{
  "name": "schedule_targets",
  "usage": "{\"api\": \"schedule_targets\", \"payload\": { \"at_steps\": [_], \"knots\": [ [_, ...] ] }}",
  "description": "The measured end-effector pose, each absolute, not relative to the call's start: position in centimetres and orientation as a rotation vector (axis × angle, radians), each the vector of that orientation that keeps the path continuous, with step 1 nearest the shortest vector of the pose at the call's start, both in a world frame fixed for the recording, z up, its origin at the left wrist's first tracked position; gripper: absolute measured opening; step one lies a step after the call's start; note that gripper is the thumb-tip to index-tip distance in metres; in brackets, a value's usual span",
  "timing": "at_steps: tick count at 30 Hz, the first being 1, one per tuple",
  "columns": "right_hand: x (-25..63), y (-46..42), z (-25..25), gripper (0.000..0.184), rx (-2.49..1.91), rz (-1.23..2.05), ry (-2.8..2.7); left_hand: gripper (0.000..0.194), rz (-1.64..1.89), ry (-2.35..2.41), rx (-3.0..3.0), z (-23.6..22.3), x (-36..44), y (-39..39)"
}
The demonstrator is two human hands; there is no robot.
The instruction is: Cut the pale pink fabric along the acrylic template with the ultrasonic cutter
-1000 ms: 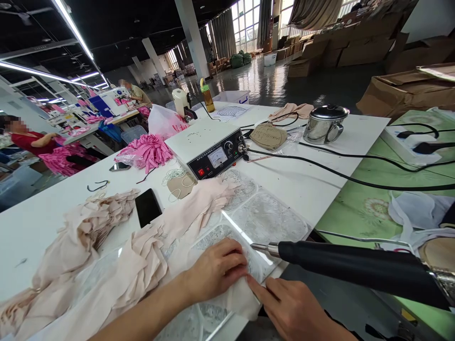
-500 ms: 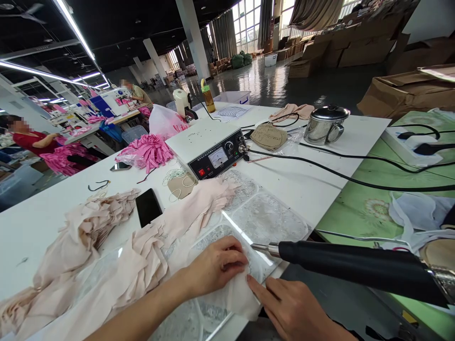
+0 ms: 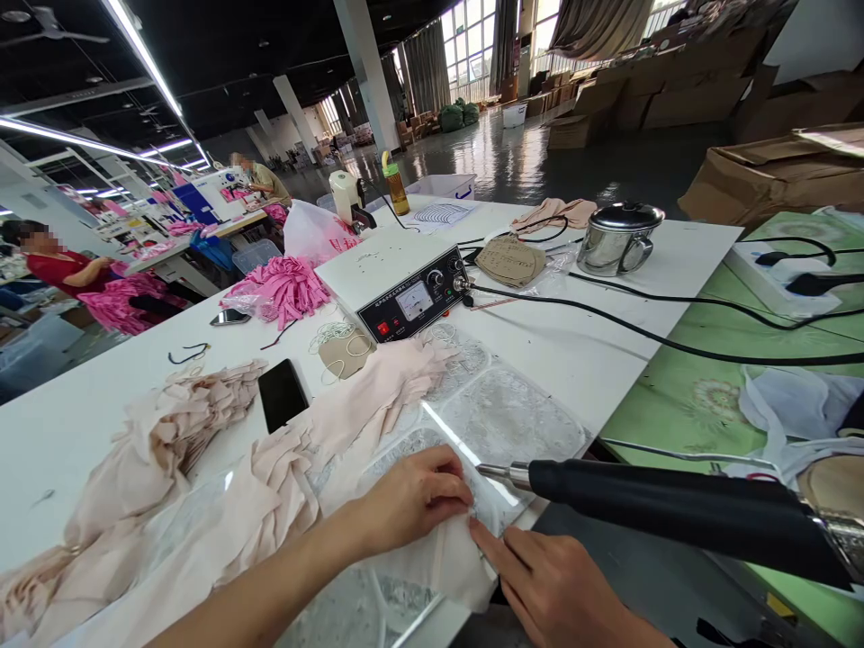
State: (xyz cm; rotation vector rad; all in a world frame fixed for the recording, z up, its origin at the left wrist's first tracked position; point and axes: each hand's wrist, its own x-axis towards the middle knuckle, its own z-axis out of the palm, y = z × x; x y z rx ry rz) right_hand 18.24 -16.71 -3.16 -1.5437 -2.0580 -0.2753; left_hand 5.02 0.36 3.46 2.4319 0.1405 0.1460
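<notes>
Left hand (image 3: 422,498), nearer the metal tip (image 3: 503,472), pinches cloth (image 3: 459,567) just nearside of it, fingers curled. Right hand (image 3: 557,580), one finger extended, touches the cloth; grip unclear.

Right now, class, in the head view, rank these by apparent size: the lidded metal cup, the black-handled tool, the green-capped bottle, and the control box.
Largest to smallest:
1. Black-handled tool
2. Control box
3. Lidded metal cup
4. Green-capped bottle
Nearness to the camera probably enlarges the tool.
</notes>
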Motion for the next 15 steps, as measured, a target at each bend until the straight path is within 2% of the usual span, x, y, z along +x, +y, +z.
{"api": "schedule_targets", "payload": {
  "at_steps": [15],
  "knots": [
    [18.34,-16.64,-3.21,0.041,-1.547,-0.237,-2.058,0.025,0.094,0.153,2.459,3.66,5.46,0.24]
  ]
}}
